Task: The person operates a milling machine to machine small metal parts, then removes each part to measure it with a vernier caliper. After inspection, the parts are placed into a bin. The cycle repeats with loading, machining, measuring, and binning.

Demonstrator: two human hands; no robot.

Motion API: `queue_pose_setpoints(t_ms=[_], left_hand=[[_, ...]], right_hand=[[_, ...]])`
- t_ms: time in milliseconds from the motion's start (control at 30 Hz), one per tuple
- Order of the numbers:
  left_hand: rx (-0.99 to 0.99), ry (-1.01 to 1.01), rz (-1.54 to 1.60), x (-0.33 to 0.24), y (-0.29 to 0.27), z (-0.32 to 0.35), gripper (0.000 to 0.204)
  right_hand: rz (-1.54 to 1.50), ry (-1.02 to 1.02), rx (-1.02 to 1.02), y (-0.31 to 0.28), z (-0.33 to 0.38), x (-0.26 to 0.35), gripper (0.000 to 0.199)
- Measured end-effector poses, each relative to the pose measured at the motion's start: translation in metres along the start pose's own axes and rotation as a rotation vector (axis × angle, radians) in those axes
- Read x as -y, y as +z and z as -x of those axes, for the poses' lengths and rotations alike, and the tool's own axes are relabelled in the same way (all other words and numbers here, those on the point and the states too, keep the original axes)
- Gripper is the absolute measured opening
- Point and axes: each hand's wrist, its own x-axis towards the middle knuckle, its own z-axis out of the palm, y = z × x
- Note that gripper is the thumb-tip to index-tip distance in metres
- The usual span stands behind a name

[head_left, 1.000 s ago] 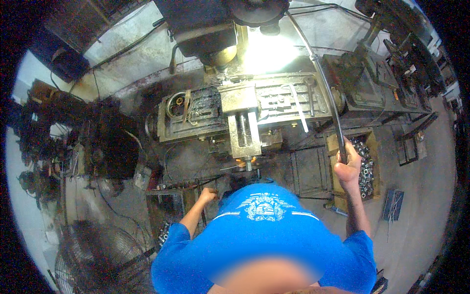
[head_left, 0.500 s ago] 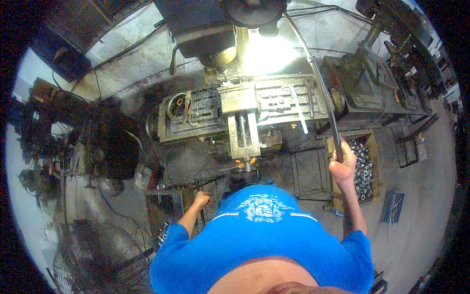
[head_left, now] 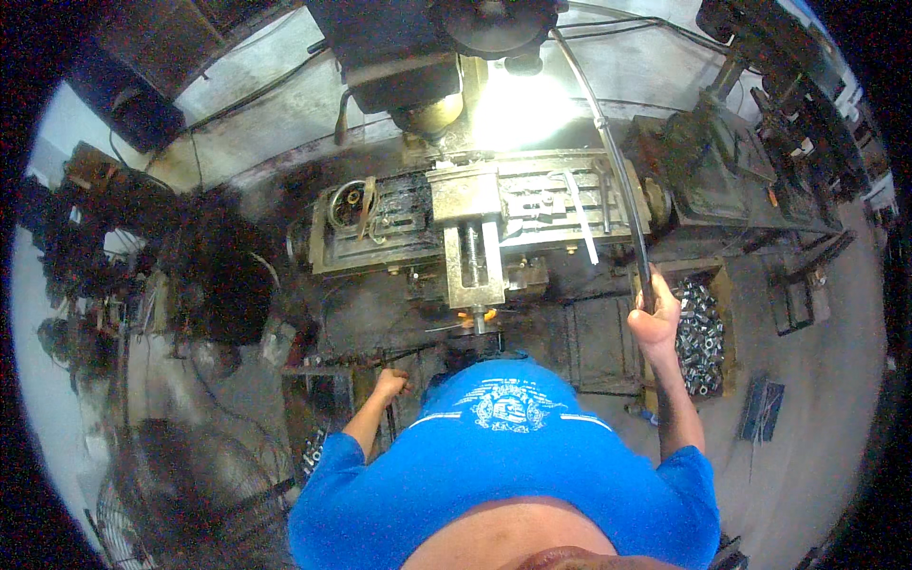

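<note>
My right hand (head_left: 657,313) is closed round the lower end of a long, slightly curved lever (head_left: 622,176). The lever reaches up to the dark head of a drilling or milling machine (head_left: 399,57). Below that head, a machine vise (head_left: 465,190) with a long screw sits on the slotted metal table (head_left: 380,255), which is strewn with bits of metal. My left hand (head_left: 390,384) hangs low beside my blue shirt, fingers curled, close to a dark bar; whether anything is in it is hidden. A pale caliper-like tool (head_left: 581,217) and a spanner (head_left: 604,195) lie right of the vise.
A wooden box (head_left: 727,328) of metal nut-like parts (head_left: 701,337) stands at the right, below the machine table. A round handwheel-like part (head_left: 350,199) lies at the table's left. A large fan (head_left: 180,484) stands lower left. A bright lamp (head_left: 522,104) shines behind the vise.
My right hand and the lever's lower end have shifted slightly left, with the grip kept. My left hand stays low and curled. The whole view has moved a little.
</note>
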Motion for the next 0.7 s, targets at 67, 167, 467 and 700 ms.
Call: queue_pose_setpoints(t_ms=[67,167,467,700], left_hand=[[-0.002,-0.028,0.067,0.002,0.000,0.003,0.040],[-0.027,-0.005,0.130,0.008,-0.001,0.008,0.040],[0.001,0.155,-0.167,-0.025,-0.020,0.023,0.039],[-0.024,0.588,-0.237,-0.183,-0.052,0.042,0.038]], right_hand=[[0.008,0.007,-0.006,0.001,-0.001,0.000,0.076],[0.026,-0.002,0.000,0.003,-0.003,0.001,0.068],[0.196,-0.210,-0.177,0.039,-0.049,-0.085,0.049],[0.397,-0.177,-0.312,0.061,-0.110,-0.163,0.049]])
